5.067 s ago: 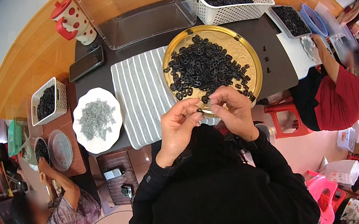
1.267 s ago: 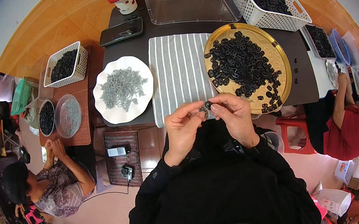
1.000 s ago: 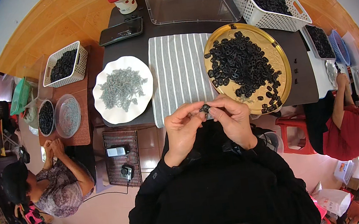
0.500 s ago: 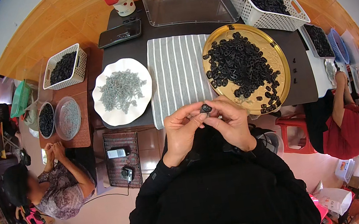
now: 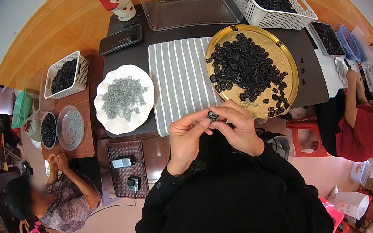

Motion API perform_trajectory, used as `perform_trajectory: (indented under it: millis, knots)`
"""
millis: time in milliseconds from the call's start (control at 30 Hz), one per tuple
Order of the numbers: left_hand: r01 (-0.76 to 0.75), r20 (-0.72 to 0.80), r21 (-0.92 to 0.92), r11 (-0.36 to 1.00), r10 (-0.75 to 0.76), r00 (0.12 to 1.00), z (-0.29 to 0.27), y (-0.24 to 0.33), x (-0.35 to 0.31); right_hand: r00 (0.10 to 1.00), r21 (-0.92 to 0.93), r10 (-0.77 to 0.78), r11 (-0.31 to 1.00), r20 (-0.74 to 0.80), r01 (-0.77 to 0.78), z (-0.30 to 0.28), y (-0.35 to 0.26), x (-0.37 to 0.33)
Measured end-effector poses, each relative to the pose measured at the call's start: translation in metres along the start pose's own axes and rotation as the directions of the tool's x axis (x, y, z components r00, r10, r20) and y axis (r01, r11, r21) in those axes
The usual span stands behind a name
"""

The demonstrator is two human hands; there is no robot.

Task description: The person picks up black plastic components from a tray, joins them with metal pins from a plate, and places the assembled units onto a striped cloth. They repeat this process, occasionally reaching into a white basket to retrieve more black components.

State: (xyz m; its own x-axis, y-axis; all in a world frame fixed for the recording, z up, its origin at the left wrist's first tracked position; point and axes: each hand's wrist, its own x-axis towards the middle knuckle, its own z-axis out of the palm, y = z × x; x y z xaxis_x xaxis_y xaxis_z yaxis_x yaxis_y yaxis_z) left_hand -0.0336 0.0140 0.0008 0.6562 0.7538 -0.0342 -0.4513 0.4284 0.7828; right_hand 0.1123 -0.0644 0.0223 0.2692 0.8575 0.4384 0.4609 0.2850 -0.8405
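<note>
Between my fingertips is a small black plastic part, rounded with a hole in it. My left hand pinches it from one side, thumb against forefinger. From the other side my right hand grips it too. Both hands are just off the table's near edge, below a grey-and-white striped cloth. To the right, a round gold tray bears a heap of similar black parts. A white scalloped plate on the left holds a pile of small grey metal-looking pieces.
A phone, a spotted tumbler, a clear plastic box and a white basket of black parts line the table's back. One person sits at the left, another in a red shirt at the right.
The black part has turned slightly between my fingertips, and both hands still hold it. The view has shifted a little, so the table things appear slightly farther left.
</note>
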Motion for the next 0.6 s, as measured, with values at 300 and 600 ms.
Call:
perform_trajectory:
  millis: [300,600]
  knots:
    - [-0.011,0.030,0.120,0.993,0.007,1.000,-0.001,0.001,-0.001,0.997,-0.029,-0.064,0.997,0.044,0.066,-0.005,-0.005,0.000]
    - [-0.037,0.038,0.138,0.990,0.032,0.999,0.000,0.001,-0.003,0.991,-0.075,-0.107,0.991,0.076,0.113,-0.008,-0.011,0.000]
